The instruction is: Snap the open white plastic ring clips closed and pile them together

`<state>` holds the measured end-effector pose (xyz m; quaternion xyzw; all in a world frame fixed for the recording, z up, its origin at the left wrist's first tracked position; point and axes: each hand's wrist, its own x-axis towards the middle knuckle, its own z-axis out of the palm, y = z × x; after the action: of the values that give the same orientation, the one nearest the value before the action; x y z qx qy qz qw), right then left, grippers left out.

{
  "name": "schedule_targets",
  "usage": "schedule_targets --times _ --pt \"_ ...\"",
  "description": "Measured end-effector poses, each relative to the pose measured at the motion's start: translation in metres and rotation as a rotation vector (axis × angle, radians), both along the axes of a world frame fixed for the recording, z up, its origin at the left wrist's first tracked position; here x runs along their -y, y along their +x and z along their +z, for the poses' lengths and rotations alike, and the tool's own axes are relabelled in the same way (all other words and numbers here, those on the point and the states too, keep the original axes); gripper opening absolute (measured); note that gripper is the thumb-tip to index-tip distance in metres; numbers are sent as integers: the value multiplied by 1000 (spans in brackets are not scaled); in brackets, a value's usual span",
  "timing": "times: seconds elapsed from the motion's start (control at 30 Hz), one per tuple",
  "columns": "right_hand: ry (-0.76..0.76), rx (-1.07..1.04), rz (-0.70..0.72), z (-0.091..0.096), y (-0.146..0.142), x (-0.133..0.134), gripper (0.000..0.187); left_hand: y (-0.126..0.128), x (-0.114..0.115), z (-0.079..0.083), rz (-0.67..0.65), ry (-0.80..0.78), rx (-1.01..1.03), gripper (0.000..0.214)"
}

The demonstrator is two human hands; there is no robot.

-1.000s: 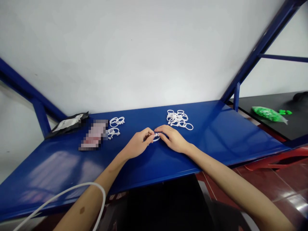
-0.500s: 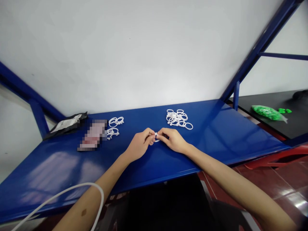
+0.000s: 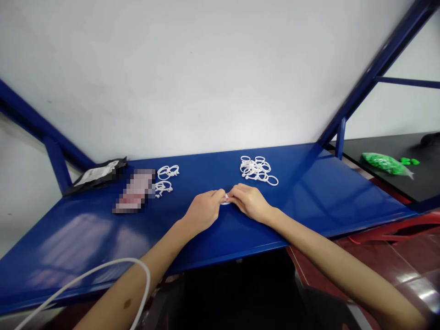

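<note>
Near the middle of the blue table (image 3: 206,247), my left hand (image 3: 207,208) and my right hand (image 3: 252,203) meet fingertip to fingertip. Both pinch one small white plastic ring (image 3: 226,203); its lower arc shows beneath the fingers, while most of it is hidden by them. Beyond my right hand lies a loose pile of white rings (image 3: 256,169), some with small knobs. To the left of my hands are two smaller clusters of similar white rings, a far one (image 3: 168,172) and a near one (image 3: 164,187).
A blurred-out flat object (image 3: 135,190) and a black plastic packet (image 3: 98,175) with a white label lie at left. A white cable (image 3: 85,274) loops over my left forearm. On a black table (image 3: 405,181) at right sits a bag of green pieces (image 3: 387,163).
Both hands have tilted, with the fingers now bent closer together over the white ring, hiding more of it. The whole view has shifted slightly.
</note>
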<state>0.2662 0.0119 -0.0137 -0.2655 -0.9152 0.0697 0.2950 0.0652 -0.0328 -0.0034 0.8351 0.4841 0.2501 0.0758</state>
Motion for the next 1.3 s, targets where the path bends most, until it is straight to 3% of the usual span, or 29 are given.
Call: schedule_targets --times 0.13,0.23,0.37,0.47,0.6,0.83,1.0,1.13,1.2,1.3 --pt "-70 -155 -123 3 2 -13 18 -14 -8 17 64 79 -80 27" --pt "-73 -331 -321 8 17 -33 18 -44 -15 26 252 124 -250 35" --pt "-73 -540 -584 12 47 -65 16 -92 -17 23 501 59 -531 43" --pt "-49 -584 -686 11 63 -82 16 -112 -16 16 524 2 -607 46" --pt "-58 -524 -758 7 66 -94 18 -115 -17 15 511 -74 -630 41" --pt "-93 -232 -623 5 53 -83 28 -93 -21 20 460 6 -530 35" --pt "-59 -240 -623 6 51 -72 29 -70 -23 17 334 79 -337 29" --pt "52 -282 -606 9 45 -54 23 -51 -20 18 219 26 -41 22" --pt "77 -295 -503 11 35 -40 21 -41 -17 19 155 -52 132 21" --pt "-18 -259 -207 13 16 -20 26 -27 -10 21 38 -231 341 19"
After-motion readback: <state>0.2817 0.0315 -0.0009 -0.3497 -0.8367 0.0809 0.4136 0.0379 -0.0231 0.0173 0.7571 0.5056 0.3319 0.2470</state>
